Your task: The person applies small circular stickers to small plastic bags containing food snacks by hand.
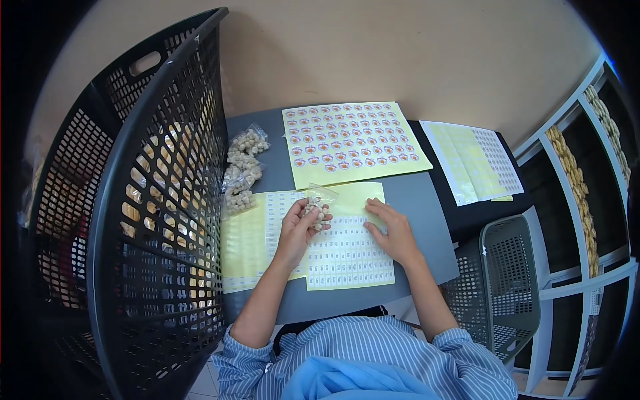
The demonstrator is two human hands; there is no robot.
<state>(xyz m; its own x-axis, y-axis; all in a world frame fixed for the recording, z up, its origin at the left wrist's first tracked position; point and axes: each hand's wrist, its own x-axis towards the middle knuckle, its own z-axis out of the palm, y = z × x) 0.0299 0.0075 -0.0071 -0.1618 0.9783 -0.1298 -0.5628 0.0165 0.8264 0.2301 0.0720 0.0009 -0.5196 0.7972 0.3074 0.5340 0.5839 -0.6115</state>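
My left hand point(298, 230) grips a small clear bag point(317, 208) of pale, lumpy pieces above the label sheets. To its right, my right hand point(393, 233) rests with fingers apart at the right edge of a yellow-backed sheet of small white labels point(350, 257); it holds nothing. Under that sheet's left side lies another label sheet point(250, 240). Behind both hands is a large sheet of round orange-and-white stickers point(353, 140). More filled clear bags point(243, 167) are heaped at the table's left side.
A tall dark perforated basket point(160, 200) stands close on the left. The grey table point(427, 207) meets a wall behind. At the right are a white label sheet point(473, 160), a green-grey basket point(510, 280) and a shelf rack point(580, 287).
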